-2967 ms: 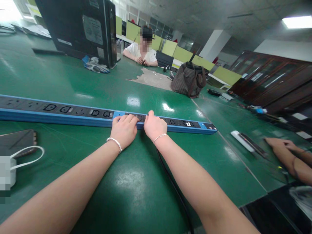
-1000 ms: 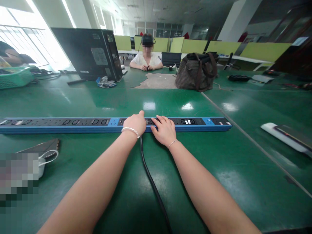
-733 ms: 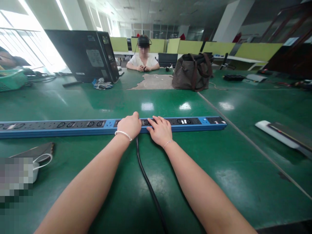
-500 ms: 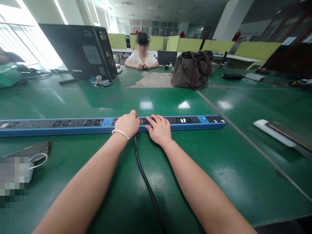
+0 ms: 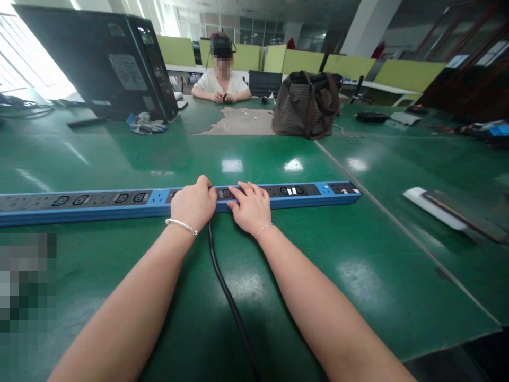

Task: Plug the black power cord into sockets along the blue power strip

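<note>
two bare hands meet on a long blue power strip (image 5: 131,211), which lies crosswise on the green surface (image 5: 338,239), its left end out of frame and its right end beside a pale seam (image 5: 417,242). the left hand (image 5: 193,201) is curled like a fist over the strip; a black cable (image 5: 229,297) comes out from under it and trails toward the bottom of my view. i cannot tell whether those fingers grip anything, since the knuckles hide it. the right hand (image 5: 250,209) grasps nothing: it rests on the strip with fingers spread, just beside the left. i judge the step in hand to be close work at one spot, left hand handling, right hand steadying. to my mind, the next move calls for a firm right hand, so the strip cannot slide, and straight, even effort from the left, with the cable slack. beyond, i see a dark computer case (image 5: 119,69), a patterned bag (image 5: 306,106) and a seated person (image 5: 220,85).
</note>
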